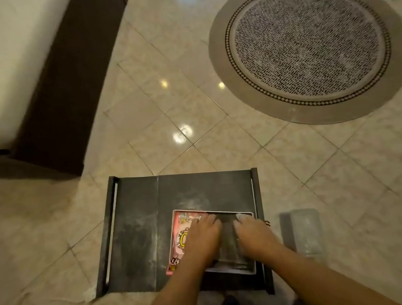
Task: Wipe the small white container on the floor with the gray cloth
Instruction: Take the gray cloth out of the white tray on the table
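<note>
A: Where is the small white rectangular container (214, 240)?

B: On the dark, dusty flat board (139, 233) that lies on the glossy beige tiled floor (218, 136), toward the board's right side. A pink cartoon picture shows inside it at the left.

A: And the hands?

B: Both reach down into it, forearms stretched forward. The left hand (203, 234) and right hand (252, 235) lie flat, fingers spread, pressing on a dark gray cloth (228, 241) between them. Neither is closed around anything.

A: Why both?

B: Probably to pin the cloth flat and steady the container for rubbing. A pale translucent box (305, 232) sits apart on the right.
</note>
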Demonstrator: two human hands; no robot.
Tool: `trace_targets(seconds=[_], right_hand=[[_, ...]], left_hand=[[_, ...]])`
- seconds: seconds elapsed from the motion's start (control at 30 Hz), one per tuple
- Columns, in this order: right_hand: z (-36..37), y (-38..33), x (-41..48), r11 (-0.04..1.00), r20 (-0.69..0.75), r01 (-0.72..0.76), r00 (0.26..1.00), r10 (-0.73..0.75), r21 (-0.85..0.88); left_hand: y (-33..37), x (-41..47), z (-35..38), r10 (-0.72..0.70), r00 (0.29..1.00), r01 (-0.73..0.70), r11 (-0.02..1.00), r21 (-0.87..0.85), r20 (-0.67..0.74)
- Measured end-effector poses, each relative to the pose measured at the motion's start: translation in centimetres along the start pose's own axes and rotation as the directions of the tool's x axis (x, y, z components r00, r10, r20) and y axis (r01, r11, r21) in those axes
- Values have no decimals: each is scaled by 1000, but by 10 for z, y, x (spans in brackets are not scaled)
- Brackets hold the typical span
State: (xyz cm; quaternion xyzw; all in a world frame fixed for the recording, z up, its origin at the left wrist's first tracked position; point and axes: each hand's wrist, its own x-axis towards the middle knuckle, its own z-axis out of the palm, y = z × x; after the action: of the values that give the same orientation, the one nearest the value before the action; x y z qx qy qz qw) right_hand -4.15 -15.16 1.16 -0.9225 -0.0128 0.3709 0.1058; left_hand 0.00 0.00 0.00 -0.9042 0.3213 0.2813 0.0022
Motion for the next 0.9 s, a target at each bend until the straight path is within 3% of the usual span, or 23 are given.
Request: trace_targets(seconds=[0.27,0.57,0.67,0.77,0.83,0.9], right_hand=[[36,-12,29,993,-229,-114,968,103,-33],[43,-14,36,987,-99,-144,986,136,-73],[32,-16,30,990,-78,-137,987,139,25],[9,-10,16,936,16,-177,983,181,304],[-12,0,2,859,23,-160,985,171,486],[-32,15,-12,740,-26,-102,987,160,665]], left_hand=[[8,28,48,62,985,-62,998,10,-158],[17,30,50,-44,998,46,997,62,-39],[15,26,39,-37,998,41,996,80,-56],[9,21,13,-24,1000,25,999,21,-18],[3,17,-12,-48,999,50,993,-109,23],[-2,10,-38,-103,994,113,926,-361,47]])
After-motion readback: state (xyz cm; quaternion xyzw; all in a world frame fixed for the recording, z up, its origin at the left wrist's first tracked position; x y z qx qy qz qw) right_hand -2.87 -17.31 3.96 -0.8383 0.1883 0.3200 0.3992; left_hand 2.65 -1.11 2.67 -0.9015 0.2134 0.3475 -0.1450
